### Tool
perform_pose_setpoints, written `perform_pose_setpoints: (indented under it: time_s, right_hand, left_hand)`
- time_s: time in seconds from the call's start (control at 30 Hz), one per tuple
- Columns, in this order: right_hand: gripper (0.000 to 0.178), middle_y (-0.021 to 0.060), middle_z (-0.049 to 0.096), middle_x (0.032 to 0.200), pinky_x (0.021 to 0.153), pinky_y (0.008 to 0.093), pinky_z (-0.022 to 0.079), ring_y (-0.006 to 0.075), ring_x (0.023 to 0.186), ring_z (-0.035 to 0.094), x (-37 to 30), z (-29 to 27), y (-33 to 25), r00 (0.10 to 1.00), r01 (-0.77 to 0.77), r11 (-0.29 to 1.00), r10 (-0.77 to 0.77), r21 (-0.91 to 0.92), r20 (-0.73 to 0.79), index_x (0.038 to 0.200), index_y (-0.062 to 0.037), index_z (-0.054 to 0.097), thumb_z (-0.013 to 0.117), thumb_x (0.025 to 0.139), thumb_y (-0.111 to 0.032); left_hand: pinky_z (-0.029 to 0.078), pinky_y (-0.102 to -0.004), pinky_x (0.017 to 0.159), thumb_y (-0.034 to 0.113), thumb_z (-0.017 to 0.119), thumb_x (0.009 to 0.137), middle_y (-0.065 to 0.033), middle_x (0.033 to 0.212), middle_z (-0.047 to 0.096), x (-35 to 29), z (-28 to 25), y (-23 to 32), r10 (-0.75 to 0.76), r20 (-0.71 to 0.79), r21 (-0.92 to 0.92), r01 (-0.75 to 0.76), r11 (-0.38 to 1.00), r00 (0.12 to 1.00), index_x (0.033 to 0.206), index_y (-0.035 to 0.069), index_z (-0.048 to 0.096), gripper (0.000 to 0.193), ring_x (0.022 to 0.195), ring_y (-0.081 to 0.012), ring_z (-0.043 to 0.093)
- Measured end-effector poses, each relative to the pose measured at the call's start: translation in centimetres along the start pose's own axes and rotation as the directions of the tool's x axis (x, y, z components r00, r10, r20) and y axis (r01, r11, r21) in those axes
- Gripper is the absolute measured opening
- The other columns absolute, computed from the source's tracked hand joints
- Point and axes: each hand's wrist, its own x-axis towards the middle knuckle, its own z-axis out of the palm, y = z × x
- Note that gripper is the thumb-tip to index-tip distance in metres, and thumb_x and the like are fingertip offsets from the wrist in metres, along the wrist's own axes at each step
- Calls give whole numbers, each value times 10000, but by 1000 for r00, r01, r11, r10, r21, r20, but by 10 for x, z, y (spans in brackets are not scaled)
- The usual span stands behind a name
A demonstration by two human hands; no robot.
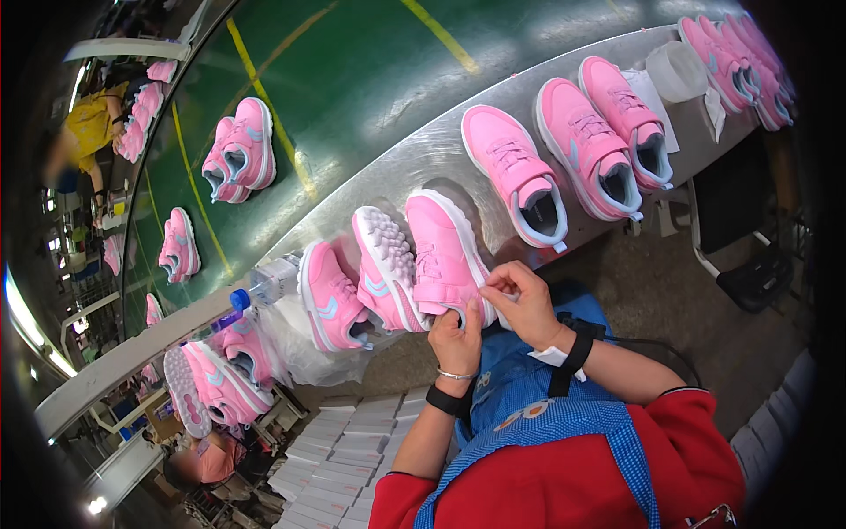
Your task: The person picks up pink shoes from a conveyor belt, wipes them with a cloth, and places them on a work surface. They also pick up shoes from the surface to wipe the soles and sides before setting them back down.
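A pink sneaker (438, 238) with a white sole lies toe away from me at the edge of the metal bench. My left hand (456, 346) grips it at the heel, thumb against the collar. Beside the strap, along its right side, my right hand (525, 304) is closed in a pinch; what lies between those fingertips is too small to tell. Touching it on the left is another sneaker (385, 264), tipped to show its bumpy white sole. Further left stands a sneaker (329, 295) with light blue chevrons.
Single sneakers (515, 172) stand right on the metal bench (423, 172), near a translucent tub (677, 70). More pairs rest on the green surface (352, 79) beyond. A blue-capped bottle (264, 286), plastic bags and stacked white boxes (352, 450) are left. A black chair (749, 264) stands right.
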Motion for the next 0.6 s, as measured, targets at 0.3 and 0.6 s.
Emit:
perform_pose_setpoints:
  time_s: [0.3, 0.6]
  right_hand:
    - [123, 38, 556, 752, 574, 223, 426, 78, 640, 516, -18, -8, -13, 996, 87, 990, -85, -108, 22, 856, -1, 600, 640, 740, -8]
    - [96, 16, 593, 764, 605, 184, 446, 44, 658, 533, 16, -7, -16, 982, -177, 976, 166, 125, 95, 826, 16, 591, 632, 759, -39]
  left_hand:
    - [278, -265, 426, 146, 620, 823, -5, 486, 376, -1, 1, -5, 40, -18, -31, -41, 999, 999, 541, 15, 427, 366, 492, -72, 305]
    - [340, -351, 454, 152, 638, 789, -135, 513, 458, -2, -1, -1, -49, 14, -22, 50, 999, 999, 546, -1, 448, 345, 448, -241, 430]
